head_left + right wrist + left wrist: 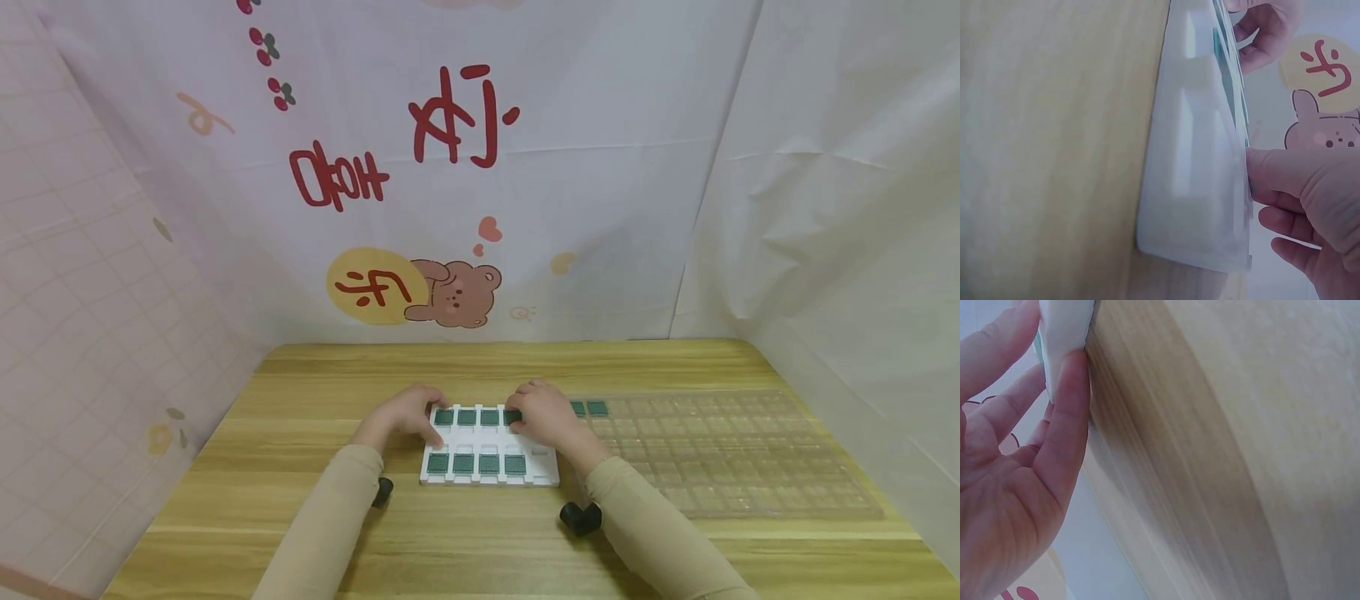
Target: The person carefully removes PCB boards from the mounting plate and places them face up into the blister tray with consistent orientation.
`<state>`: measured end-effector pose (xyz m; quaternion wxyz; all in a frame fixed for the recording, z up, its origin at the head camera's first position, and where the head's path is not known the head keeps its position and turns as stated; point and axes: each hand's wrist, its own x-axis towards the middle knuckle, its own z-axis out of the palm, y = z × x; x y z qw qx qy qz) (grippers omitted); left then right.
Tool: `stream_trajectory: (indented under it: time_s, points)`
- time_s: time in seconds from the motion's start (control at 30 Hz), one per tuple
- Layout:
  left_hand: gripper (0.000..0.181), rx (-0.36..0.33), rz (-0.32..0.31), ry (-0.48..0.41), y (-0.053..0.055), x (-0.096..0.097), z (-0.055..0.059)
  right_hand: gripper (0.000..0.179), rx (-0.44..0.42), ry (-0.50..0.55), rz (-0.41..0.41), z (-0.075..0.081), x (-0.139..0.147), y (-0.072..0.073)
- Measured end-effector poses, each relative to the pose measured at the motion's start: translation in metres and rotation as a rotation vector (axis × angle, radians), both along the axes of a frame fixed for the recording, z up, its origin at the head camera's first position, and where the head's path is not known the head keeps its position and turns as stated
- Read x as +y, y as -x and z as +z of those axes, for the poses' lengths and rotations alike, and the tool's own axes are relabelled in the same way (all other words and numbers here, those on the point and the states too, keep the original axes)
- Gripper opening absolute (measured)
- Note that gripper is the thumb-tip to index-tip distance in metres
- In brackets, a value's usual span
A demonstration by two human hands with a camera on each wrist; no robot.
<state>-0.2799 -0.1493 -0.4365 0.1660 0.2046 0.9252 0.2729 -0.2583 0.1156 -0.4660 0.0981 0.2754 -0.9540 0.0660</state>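
Note:
A white tray (480,437) lies on the wooden table with green square chips (462,464) in its far and near rows. At its left end my left hand (405,412) holds the tray's edge, thumb at the near side and fingers at the far side. In the left wrist view, those fingertips lie right along the white edge. My right hand (546,414) is over the far right part of the tray, thumb and fingertips around a green chip (512,416) at the end of the far row. The hand partly hides that chip.
To the right lies a large clear compartment tray (705,454) with two green chips (597,408) near its far left corner. Black wrist-camera mounts (581,518) hang below both wrists. Printed cloth walls (600,167) enclose the table's back and sides.

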Motion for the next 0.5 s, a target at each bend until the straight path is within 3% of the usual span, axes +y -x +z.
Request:
stream_trajectory:
  time_s: [0.5]
  points:
    - [0.057, 0.000, 0.009, 0.004, 0.0007, -0.0003, -0.0011, 0.024, -0.035, 0.035, 0.016, 0.0025, 0.0018, 0.0026]
